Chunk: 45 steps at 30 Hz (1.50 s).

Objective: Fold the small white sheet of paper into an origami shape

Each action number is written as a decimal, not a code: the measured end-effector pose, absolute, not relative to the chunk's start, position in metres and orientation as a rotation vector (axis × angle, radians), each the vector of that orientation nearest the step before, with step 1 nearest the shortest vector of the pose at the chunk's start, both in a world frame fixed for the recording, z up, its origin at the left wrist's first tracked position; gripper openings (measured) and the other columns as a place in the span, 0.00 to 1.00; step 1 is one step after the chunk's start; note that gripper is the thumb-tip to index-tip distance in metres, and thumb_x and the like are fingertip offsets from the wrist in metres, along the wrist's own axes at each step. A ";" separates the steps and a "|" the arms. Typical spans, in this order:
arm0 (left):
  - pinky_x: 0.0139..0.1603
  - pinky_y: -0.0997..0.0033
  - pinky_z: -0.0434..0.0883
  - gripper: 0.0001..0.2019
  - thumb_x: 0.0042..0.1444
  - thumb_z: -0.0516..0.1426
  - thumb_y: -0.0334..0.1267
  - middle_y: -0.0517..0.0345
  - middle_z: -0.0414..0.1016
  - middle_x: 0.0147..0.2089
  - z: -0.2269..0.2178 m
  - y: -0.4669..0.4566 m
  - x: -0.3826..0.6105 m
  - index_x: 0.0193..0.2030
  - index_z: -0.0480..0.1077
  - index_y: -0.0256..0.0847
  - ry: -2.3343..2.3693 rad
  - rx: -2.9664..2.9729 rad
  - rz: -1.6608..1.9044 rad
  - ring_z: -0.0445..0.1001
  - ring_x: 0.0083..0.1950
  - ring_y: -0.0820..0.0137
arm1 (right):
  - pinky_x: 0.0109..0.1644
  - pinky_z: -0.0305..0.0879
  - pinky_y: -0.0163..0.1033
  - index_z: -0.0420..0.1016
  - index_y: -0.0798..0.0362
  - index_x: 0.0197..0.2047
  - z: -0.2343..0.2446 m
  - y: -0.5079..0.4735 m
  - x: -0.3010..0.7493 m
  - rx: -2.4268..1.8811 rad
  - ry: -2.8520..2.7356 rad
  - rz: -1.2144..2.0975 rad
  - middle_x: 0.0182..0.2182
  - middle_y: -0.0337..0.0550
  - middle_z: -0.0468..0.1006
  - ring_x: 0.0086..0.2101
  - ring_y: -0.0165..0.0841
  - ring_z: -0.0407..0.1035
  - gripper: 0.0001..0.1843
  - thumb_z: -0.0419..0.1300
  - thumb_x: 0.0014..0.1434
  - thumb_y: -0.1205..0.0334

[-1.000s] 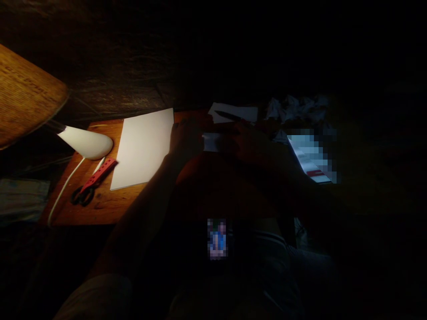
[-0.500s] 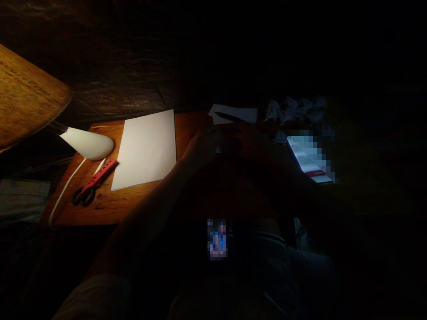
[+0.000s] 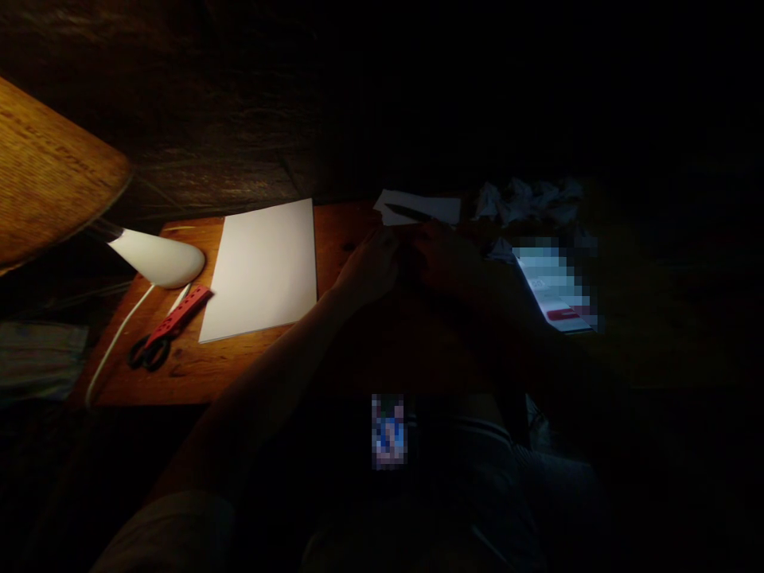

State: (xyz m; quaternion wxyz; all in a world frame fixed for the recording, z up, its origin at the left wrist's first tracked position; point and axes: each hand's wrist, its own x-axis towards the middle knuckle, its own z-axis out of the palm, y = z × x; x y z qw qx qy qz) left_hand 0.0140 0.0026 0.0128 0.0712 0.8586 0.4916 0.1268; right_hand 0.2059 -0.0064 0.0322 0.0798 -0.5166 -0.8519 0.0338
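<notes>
Dimly, head view: a large white sheet (image 3: 263,270) lies on a wooden table (image 3: 179,387).
Left hand (image 3: 373,259): right of the large white sheet, fingers bent; whether they pinch anything, I cannot tell.
Right hand (image 3: 438,253): farther right of that sheet, close to the left hand; its grip is too dark to tell.
Dark-bladed knife (image 3: 409,212): right of the sheet's far end, just beyond the hands, over a small white paper (image 3: 445,208).
Folded paper pieces (image 3: 518,200), lit phone (image 3: 537,290): well right of the sheet.
Black-handled scissors (image 3: 156,352), lamp (image 3: 164,261): left of it.
</notes>
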 end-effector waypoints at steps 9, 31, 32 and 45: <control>0.70 0.54 0.74 0.17 0.64 0.51 0.28 0.38 0.75 0.64 0.014 0.003 0.015 0.57 0.74 0.32 1.512 2.575 0.344 0.74 0.67 0.54 | 0.52 0.71 0.51 0.84 0.57 0.59 0.034 -0.007 0.204 -1.555 -2.527 0.090 0.62 0.61 0.77 0.57 0.50 0.73 0.22 0.53 0.73 0.61; 0.69 0.50 0.73 0.17 0.69 0.54 0.34 0.40 0.75 0.68 0.026 -0.005 0.023 0.59 0.77 0.37 1.678 2.580 0.211 0.73 0.70 0.50 | 0.48 0.72 0.46 0.87 0.56 0.56 0.045 -0.014 0.190 -1.715 -2.492 0.076 0.66 0.57 0.79 0.57 0.49 0.77 0.25 0.48 0.78 0.58; 0.68 0.51 0.73 0.16 0.69 0.54 0.34 0.42 0.75 0.67 0.026 -0.005 0.022 0.59 0.77 0.38 1.677 2.579 0.203 0.73 0.69 0.50 | 0.49 0.72 0.47 0.87 0.56 0.56 0.045 -0.014 0.190 -1.713 -2.493 0.076 0.66 0.57 0.79 0.58 0.49 0.77 0.25 0.48 0.78 0.57; 0.70 0.49 0.71 0.18 0.70 0.52 0.35 0.39 0.75 0.69 0.032 -0.006 0.023 0.62 0.75 0.35 1.712 2.571 0.141 0.73 0.71 0.48 | 0.55 0.71 0.60 0.84 0.65 0.57 0.055 -0.013 0.200 -1.930 -2.363 -0.029 0.53 0.73 0.83 0.51 0.59 0.79 0.22 0.55 0.71 0.63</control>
